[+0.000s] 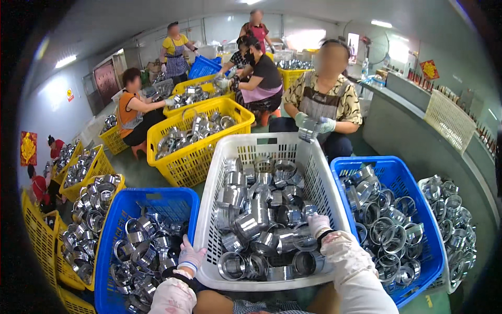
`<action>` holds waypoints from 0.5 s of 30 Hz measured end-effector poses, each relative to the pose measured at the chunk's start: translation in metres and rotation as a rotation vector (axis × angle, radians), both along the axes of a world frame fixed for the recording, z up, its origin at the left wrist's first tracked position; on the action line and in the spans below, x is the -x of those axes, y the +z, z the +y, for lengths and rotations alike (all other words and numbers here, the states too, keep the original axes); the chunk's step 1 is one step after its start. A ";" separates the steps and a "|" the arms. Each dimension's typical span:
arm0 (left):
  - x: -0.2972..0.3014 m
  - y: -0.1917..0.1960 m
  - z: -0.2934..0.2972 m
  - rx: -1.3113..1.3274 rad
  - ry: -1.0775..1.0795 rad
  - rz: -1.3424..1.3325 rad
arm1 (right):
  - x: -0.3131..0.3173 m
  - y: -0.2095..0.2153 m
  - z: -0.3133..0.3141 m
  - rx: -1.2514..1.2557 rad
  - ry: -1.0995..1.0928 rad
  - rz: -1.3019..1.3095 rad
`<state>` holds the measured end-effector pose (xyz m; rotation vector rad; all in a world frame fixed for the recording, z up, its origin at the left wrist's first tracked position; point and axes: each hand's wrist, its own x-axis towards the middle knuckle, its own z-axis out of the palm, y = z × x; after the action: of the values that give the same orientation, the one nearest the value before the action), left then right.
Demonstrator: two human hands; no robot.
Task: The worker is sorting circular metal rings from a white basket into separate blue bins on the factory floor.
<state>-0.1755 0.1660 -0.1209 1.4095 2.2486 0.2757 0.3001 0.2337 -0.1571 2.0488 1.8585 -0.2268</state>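
Observation:
A white plastic basket (208,261) stands in front of me, filled with shiny metal rings (260,210). My right hand (318,225), in a pale glove, reaches inside its right part, its fingers bent down and closed on a metal ring (305,238); the fingertips are partly hidden. My left hand (191,256), gloved too, is between the white basket and the blue basket (180,194) on the left, near the touching rims. Its fingers are apart and I see nothing held in them. Smaller, thinner rings (144,254) lie in that blue basket.
Another blue basket (422,213) of rings stands at my right, with a white one beyond it. Opposite me, a person (324,97) in gloves holds metal rings. Yellow baskets (238,116) and several other workers fill the left and back. A grey counter (392,107) runs along the right.

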 end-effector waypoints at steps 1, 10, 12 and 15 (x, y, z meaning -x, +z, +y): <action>0.004 -0.009 0.000 -0.030 0.003 0.098 | -0.002 0.013 -0.010 -0.105 -0.005 0.081; -0.193 0.117 -0.098 -0.946 -1.076 0.187 | 0.056 0.103 -0.112 -0.295 -0.019 1.264; -0.187 0.120 -0.107 -1.129 -1.029 0.300 | 0.078 0.153 -0.140 -0.124 0.000 1.661; -0.173 0.130 -0.103 -1.288 -1.019 0.190 | 0.072 0.178 -0.157 0.218 -0.290 2.070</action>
<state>-0.0022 0.0633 0.0087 3.0227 0.9965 1.3595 0.2282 0.0765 0.0211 1.5599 1.7097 -3.2638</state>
